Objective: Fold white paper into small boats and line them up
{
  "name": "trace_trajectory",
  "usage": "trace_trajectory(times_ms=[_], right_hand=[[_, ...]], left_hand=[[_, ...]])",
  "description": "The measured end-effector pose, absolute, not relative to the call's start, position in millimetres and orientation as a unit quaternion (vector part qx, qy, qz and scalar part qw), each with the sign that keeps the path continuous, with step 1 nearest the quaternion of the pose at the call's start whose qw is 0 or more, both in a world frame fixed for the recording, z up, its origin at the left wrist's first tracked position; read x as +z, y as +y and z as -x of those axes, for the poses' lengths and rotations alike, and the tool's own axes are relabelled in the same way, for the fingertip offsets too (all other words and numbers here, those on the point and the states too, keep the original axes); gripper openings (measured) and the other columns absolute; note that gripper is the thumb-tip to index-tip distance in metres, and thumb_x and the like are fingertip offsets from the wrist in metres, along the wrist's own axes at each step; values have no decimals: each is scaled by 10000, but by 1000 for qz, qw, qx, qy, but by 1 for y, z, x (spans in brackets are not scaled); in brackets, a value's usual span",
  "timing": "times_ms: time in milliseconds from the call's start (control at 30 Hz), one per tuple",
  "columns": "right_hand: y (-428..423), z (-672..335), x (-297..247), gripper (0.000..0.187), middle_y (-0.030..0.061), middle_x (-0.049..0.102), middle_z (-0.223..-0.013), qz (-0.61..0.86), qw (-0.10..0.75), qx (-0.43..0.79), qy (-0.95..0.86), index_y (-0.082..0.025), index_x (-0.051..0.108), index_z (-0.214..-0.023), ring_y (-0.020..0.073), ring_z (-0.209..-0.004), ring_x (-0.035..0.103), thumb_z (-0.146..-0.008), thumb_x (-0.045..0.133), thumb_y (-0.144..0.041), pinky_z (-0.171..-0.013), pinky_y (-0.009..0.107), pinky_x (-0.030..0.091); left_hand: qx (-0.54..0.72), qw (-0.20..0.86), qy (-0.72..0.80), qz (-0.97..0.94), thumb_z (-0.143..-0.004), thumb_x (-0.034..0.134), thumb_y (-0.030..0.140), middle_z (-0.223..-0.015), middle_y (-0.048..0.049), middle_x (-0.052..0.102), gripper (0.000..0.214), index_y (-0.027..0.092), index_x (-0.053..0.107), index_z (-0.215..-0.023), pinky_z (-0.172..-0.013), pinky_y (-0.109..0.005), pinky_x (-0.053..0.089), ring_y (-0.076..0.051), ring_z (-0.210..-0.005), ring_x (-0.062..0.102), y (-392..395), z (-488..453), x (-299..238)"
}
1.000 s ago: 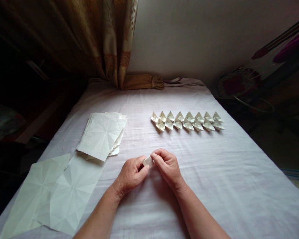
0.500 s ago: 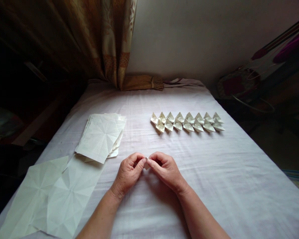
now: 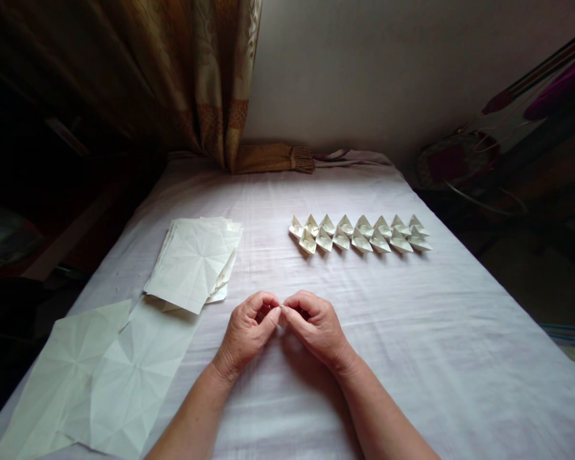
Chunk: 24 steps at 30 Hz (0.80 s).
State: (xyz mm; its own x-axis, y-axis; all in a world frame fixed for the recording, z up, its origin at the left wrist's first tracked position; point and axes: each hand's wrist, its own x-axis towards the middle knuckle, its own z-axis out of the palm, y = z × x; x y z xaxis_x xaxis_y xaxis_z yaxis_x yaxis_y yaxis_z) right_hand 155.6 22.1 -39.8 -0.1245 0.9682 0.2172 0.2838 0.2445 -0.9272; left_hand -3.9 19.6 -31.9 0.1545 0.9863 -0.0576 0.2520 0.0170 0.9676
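My left hand (image 3: pixel 253 322) and my right hand (image 3: pixel 316 326) meet above the middle of the bed, thumbs nearly touching. Both are closed in a pinch on a small folded piece of white paper (image 3: pixel 282 317), mostly hidden behind the fingers and thumbs. Beyond my right hand, several small folded paper boats (image 3: pixel 363 245) stand in two close rows. To the left of my left hand lies a stack of creased paper sheets (image 3: pixel 191 262). Nearer to me, loose creased sheets (image 3: pixel 129 383) overlap, with star-like fold lines spreading from their centres.
A pale sheet (image 3: pixel 412 358) covers the bed. At its far edge hangs a gold patterned curtain (image 3: pixel 211 83), and a fringed brown cloth (image 3: pixel 273 158) lies along the wall. On the dark right side is a bag with a magenta panel (image 3: pixel 450 163).
The thumbs have drawn slightly closer together, and less of the folded paper shows between them. The boats and sheets stay where they were.
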Motion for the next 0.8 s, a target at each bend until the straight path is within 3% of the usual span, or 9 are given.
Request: trace_trajectory(times_ms=[800], right_hand=[[19,-150,-41,157,-4,616,-643,457,505,348,-644,-195,647,-705,118,-591,559,-852,596,-199,-575,233,441]], left_hand=[[405,512,510,-560,-819,600,308,-690,35,577,141,167,603,-827,-492,-171,457,-67,-516,521,18,6,-35]])
